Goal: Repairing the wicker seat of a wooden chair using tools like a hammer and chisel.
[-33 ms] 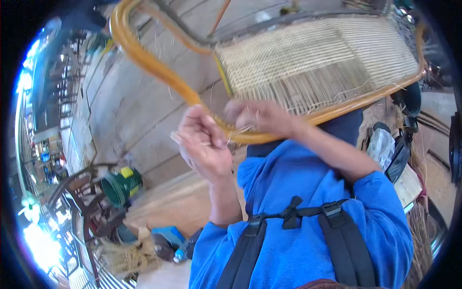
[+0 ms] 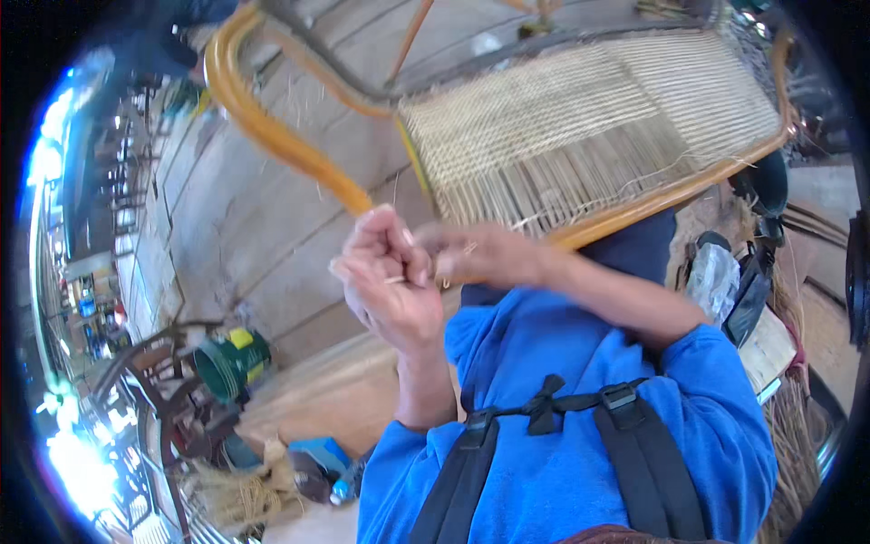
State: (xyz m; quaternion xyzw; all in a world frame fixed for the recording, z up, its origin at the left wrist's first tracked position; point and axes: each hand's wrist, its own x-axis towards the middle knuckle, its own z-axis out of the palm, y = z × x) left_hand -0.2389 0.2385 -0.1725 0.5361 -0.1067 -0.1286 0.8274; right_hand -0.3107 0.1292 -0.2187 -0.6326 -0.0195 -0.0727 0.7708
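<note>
A curved, honey-coloured wooden chair frame [image 2: 285, 145] slants across my lap. It holds a partly woven panel [image 2: 553, 113] of pale strands, with a darker band of lengthwise strips [image 2: 580, 168] near its close edge. My left hand [image 2: 390, 281] is closed, palm up, at the frame's near left corner. Its curled fingers pinch a thin pale strand [image 2: 396, 280]. Beside it, my right hand [image 2: 498, 256] reaches across the near rail, fingertips close to the left hand. Motion smears those fingers, so their grip is unclear. Both hands hide part of the corner.
On the left, a green bucket [image 2: 231, 365] stands by dark wooden chair frames [image 2: 149, 363]. Loose fibre [image 2: 231, 494] and a blue item [image 2: 322, 451] lie at lower left. To the right are a clear plastic bag [image 2: 714, 281] and a bundle of long strands [image 2: 787, 453].
My right hand has shifted slightly down and right, and my left hand has dropped a little. The chair frame sits slightly further left in view.
</note>
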